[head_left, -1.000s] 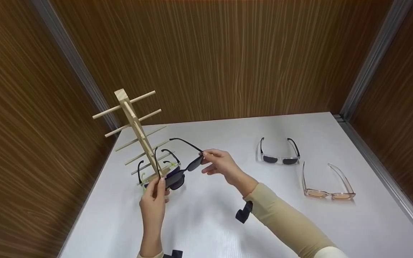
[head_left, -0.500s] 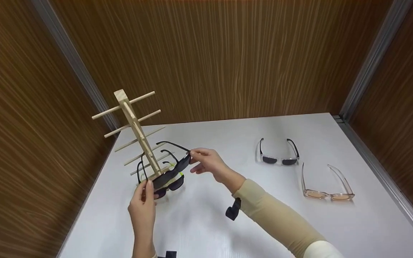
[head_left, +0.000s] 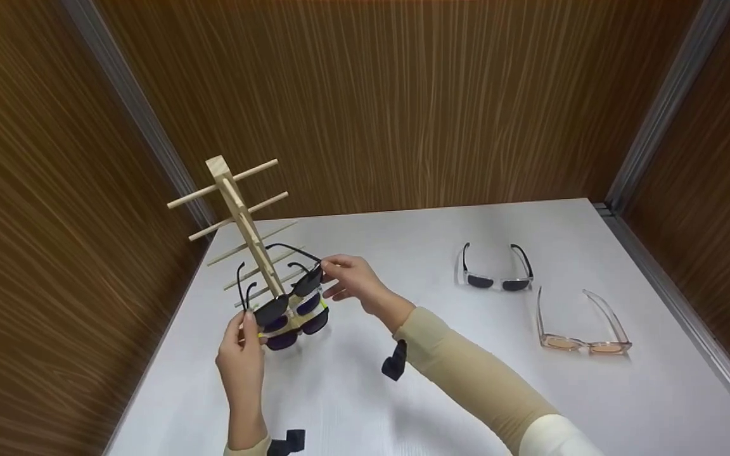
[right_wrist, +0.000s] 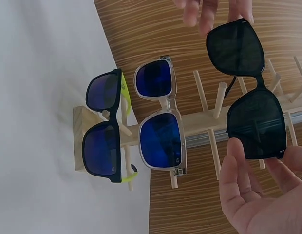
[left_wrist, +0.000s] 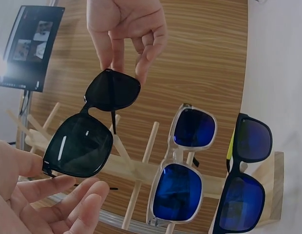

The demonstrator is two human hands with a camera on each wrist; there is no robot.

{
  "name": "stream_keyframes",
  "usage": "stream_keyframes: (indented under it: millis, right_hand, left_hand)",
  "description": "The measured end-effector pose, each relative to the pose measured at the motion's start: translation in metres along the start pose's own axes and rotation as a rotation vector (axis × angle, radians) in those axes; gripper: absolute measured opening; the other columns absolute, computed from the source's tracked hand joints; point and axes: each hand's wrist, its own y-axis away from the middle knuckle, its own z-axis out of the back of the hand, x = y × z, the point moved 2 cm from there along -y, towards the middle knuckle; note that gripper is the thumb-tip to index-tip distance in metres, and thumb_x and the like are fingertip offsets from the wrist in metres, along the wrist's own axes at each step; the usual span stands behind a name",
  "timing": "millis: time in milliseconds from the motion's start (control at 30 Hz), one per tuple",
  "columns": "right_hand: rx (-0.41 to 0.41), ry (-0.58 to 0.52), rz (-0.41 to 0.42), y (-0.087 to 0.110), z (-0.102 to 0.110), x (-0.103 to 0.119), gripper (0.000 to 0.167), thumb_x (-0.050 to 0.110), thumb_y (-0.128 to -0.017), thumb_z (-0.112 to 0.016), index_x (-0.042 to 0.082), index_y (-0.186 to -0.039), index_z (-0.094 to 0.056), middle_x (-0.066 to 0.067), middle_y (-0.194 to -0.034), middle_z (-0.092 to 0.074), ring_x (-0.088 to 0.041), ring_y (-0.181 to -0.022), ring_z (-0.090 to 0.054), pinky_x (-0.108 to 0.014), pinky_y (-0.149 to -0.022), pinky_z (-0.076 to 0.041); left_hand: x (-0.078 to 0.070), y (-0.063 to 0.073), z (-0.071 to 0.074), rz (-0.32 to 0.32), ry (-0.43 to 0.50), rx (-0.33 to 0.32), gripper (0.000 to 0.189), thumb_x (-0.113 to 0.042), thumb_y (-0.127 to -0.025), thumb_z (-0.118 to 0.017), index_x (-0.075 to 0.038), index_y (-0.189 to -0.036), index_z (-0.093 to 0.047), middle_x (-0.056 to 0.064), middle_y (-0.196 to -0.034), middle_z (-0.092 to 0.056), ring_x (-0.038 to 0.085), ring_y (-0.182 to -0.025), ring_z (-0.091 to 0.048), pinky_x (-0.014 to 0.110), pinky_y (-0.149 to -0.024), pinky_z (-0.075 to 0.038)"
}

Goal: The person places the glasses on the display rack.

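Observation:
Between both hands a pair of black sunglasses (head_left: 272, 311) hangs in front of a wooden rack (head_left: 243, 218), lenses facing me and temples open toward the pegs. My left hand (head_left: 240, 358) pinches one end of the frame at the hinge. At the other hinge my right hand (head_left: 360, 284) pinches with thumb and fingers. Lower on the rack sit sunglasses with a clear frame and blue lenses (left_wrist: 178, 190). Below them, at the base, are black-framed sunglasses with yellow-green temples (right_wrist: 101, 148). In the right wrist view the held black sunglasses (right_wrist: 256, 122) overlap upper pegs.
To the right on the white table (head_left: 441, 380) lie clear-framed dark sunglasses (head_left: 498, 282) and pinkish sunglasses with orange lenses (head_left: 583, 345). Wood-grain panels (head_left: 403, 107) enclose the table at the back and sides. A monitor (left_wrist: 31, 46) shows in the left wrist view.
Both hands have carried the black sunglasses left to the rack, and the frame has come round to face me more squarely over the lower pairs.

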Motion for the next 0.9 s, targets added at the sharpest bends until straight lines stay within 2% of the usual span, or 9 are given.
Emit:
stream_keyframes:
  millis: [233,433,667,900]
  right_hand:
    - [0.001,0.001,-0.037,-0.008,-0.008,-0.003,0.03,0.026,-0.096,-0.054,0.007,-0.117,-0.062,-0.02,-0.103,-0.062,-0.028,-0.073,-0.067,-0.034,-0.065,-0.054]
    - [-0.019,-0.036,-0.087,-0.012,-0.013,-0.005,0.027,0.026,-0.095,-0.055,0.008,-0.114,-0.063,-0.022,-0.106,-0.061,-0.024,-0.068,-0.067,-0.035,-0.068,-0.054]
    - [-0.028,-0.062,-0.107,-0.016,-0.013,-0.009,0.032,0.021,-0.094,-0.056,0.008,-0.123,-0.056,-0.018,-0.104,-0.063,-0.023,-0.067,-0.066,-0.035,-0.068,-0.054]
    - [0.003,-0.068,-0.132,-0.019,-0.013,-0.018,0.035,0.02,-0.094,-0.055,0.008,-0.127,-0.053,-0.019,-0.108,-0.062,-0.026,-0.074,-0.067,-0.037,-0.072,-0.054]
  left_hand:
    - [0.007,-0.012,0.003,0.036,-0.015,-0.006,0.044,-0.038,-0.099,-0.041,-0.005,-0.123,-0.057,0.016,-0.091,-0.061,0.028,-0.075,-0.062,0.021,-0.056,-0.047]
    - [0.012,-0.021,0.003,0.059,-0.008,0.01,0.044,-0.038,-0.099,-0.04,-0.006,-0.124,-0.056,0.016,-0.093,-0.061,0.029,-0.079,-0.062,0.021,-0.058,-0.047]
    - [0.016,-0.028,-0.001,0.085,0.006,0.033,0.046,-0.038,-0.099,-0.04,-0.004,-0.126,-0.055,0.019,-0.094,-0.061,0.029,-0.078,-0.062,0.02,-0.057,-0.047]
    - [0.021,-0.031,-0.002,0.11,0.011,0.035,0.047,-0.039,-0.099,-0.039,-0.005,-0.128,-0.053,0.019,-0.094,-0.061,0.028,-0.078,-0.062,0.019,-0.056,-0.047]
